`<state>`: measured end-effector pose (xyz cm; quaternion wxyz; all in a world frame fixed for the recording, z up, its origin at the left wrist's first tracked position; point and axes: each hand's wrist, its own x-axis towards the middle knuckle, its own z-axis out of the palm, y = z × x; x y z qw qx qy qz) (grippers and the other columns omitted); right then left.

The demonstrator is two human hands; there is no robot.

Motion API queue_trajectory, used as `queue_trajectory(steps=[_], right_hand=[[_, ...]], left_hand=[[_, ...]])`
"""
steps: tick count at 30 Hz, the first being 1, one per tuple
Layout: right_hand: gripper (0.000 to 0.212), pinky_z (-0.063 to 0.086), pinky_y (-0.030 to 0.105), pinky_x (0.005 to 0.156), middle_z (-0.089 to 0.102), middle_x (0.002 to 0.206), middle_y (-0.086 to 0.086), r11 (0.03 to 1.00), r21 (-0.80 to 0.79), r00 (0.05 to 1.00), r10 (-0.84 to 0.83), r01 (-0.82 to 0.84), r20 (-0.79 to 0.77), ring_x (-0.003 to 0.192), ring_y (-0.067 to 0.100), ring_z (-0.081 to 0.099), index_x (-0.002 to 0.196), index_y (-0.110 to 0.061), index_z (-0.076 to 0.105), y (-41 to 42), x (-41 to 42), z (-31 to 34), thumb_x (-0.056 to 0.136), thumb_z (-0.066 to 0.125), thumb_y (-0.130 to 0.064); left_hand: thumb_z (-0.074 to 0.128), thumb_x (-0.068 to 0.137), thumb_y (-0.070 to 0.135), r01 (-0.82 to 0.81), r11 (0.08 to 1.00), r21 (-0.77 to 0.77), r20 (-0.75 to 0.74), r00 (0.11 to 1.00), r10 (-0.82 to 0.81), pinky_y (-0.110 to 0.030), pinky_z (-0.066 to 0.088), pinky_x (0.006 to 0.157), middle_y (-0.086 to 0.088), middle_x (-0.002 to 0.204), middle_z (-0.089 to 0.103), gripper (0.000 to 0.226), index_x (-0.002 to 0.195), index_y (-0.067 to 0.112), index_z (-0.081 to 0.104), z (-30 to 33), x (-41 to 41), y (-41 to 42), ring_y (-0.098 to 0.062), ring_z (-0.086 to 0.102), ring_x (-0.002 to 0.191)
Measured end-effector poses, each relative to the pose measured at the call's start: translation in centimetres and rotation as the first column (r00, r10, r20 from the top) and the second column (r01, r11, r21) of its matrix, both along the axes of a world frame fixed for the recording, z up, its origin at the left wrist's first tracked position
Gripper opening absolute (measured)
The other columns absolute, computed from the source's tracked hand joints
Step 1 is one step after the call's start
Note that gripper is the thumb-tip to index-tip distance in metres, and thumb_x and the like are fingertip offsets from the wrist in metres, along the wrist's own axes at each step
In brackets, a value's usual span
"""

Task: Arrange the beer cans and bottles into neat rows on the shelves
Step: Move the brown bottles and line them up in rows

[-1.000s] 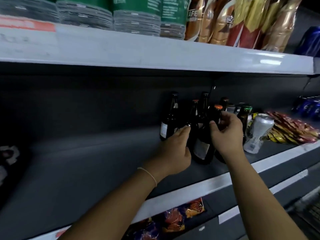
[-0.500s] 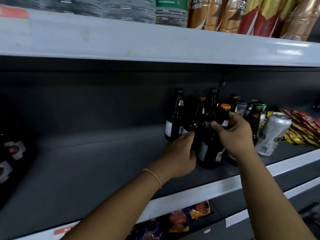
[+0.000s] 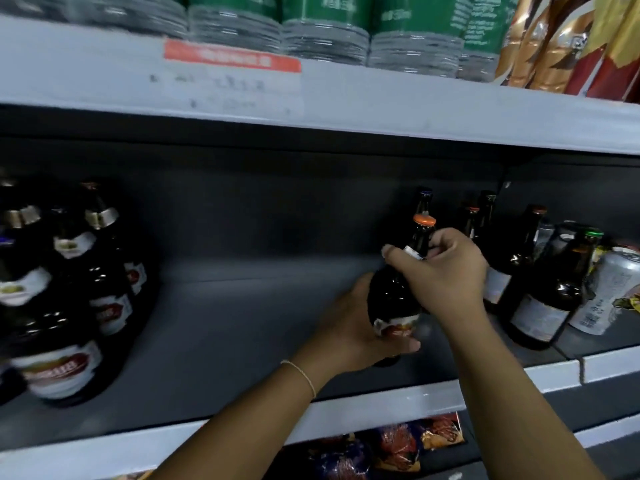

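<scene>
Dark brown glass, glossy, on the held bottle (image 3: 394,296), with an orange metal cap and a smooth paper label. Same shiny glass on the bottles at right (image 3: 540,299) and the blurred bottles at left (image 3: 69,327), gold foil at some necks. Brushed silver metal on the can (image 3: 602,292). Matt grey painted shelf (image 3: 225,341); crinkled glossy foil on the snack packets below (image 3: 398,448); ribbed clear plastic above.

2 bare forearms are showing, with no sleeves reaching into view. The left hand (image 3: 360,327) is wearing 1 thin, pale string bracelet (image 3: 300,375) at the wrist; the right hand (image 3: 446,271) is wearing nothing.
</scene>
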<state>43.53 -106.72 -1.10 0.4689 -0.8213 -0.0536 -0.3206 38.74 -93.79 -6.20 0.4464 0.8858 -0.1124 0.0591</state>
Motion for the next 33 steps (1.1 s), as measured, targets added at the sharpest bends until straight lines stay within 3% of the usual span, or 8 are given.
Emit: queue_trajectory(steps=[5,7,10,15,18,21,28,33], right_hand=[[0.048,0.053,0.036,0.058,0.058,0.068,0.002,0.997,0.043,0.997,0.071,-0.07,-0.039,0.066,0.02,0.06,0.06,-0.018,0.046,7.3,-1.5,0.3,0.057,0.086,-0.046],[0.047,0.055,0.037,0.06,0.062,0.071,0.004,0.996,0.04,0.996,0.082,-0.08,-0.044,0.067,0.02,0.061,0.063,-0.016,0.052,10.2,-2.0,0.4,0.056,0.084,-0.049],[0.049,0.051,0.032,0.056,0.062,0.071,0.009,0.993,0.032,0.993,0.114,-0.112,-0.044,0.064,0.021,0.06,0.06,-0.014,0.05,14.1,-2.7,0.4,0.057,0.085,-0.048],[0.035,0.049,0.021,0.059,0.064,0.074,-0.005,0.946,0.037,0.941,0.325,-0.323,-0.091,0.07,0.01,0.063,0.068,-0.023,0.057,18.6,-4.5,0.6,0.067,0.085,-0.046],[0.037,0.052,0.012,0.07,0.071,0.097,-0.013,0.796,0.112,0.767,0.604,-0.595,-0.218,0.089,-0.002,0.068,0.104,-0.028,0.066,19.0,-4.8,-0.4,0.073,0.085,-0.026],[0.052,0.054,0.017,0.075,0.072,0.11,-0.002,0.674,0.202,0.609,0.733,-0.71,-0.303,0.1,0.008,0.069,0.124,-0.016,0.06,19.1,-3.9,-1.9,0.077,0.08,-0.008],[0.047,0.058,0.03,0.078,0.074,0.105,0.006,0.639,0.281,0.572,0.768,-0.716,-0.289,0.098,0.022,0.072,0.117,-0.009,0.062,21.9,0.0,-4.2,0.075,0.079,0.005],[0.042,0.059,0.027,0.075,0.075,0.097,0.001,0.636,0.314,0.586,0.771,-0.705,-0.249,0.09,0.015,0.073,0.106,-0.024,0.063,24.9,1.7,-5.9,0.078,0.077,0.004]], left_hand=[[0.088,0.057,0.045,-0.131,0.981,-0.144,-0.043,0.991,0.126,-0.022,0.051,0.092,0.021,0.128,0.056,0.101,0.138,0.041,0.028,-1.9,-2.2,6.4,-0.002,0.058,0.113],[0.089,0.058,0.042,-0.2,0.959,-0.2,-0.053,0.98,0.193,-0.006,0.047,0.076,0.023,0.114,0.059,0.086,0.127,0.037,0.038,-2.6,-2.9,8.9,0.007,0.059,0.098],[0.086,0.06,0.038,-0.292,0.925,-0.244,-0.042,0.956,0.291,-0.003,0.045,0.061,0.022,0.094,0.062,0.065,0.109,0.035,0.044,-3.1,-3.8,12.2,0.015,0.058,0.079],[0.087,0.059,0.03,-0.359,0.85,-0.385,-0.033,0.926,0.376,-0.015,0.054,0.077,0.019,0.1,0.065,0.068,0.113,0.036,0.046,-4.0,-4.5,16.3,0.006,0.064,0.089],[0.087,0.06,0.022,-0.358,0.788,-0.501,-0.041,0.919,0.392,-0.018,0.055,0.077,0.014,0.098,0.069,0.062,0.107,0.036,0.05,-4.7,-4.0,17.7,0.003,0.066,0.09],[0.085,0.053,0.021,-0.368,0.729,-0.578,-0.062,0.91,0.411,-0.038,0.058,0.084,0.01,0.102,0.07,0.063,0.105,0.038,0.052,-5.4,-2.5,18.8,-0.01,0.069,0.095],[0.083,0.062,0.005,-0.437,0.685,-0.583,-0.101,0.876,0.472,-0.027,0.057,0.078,0.003,0.102,0.071,0.065,0.113,0.031,0.052,-6.1,-0.3,20.7,-0.013,0.069,0.093],[0.077,0.07,0.003,-0.508,0.656,-0.558,-0.108,0.829,0.549,-0.03,0.058,0.082,0.006,0.103,0.071,0.059,0.117,0.032,0.055,-6.3,0.4,21.8,-0.008,0.068,0.095]])
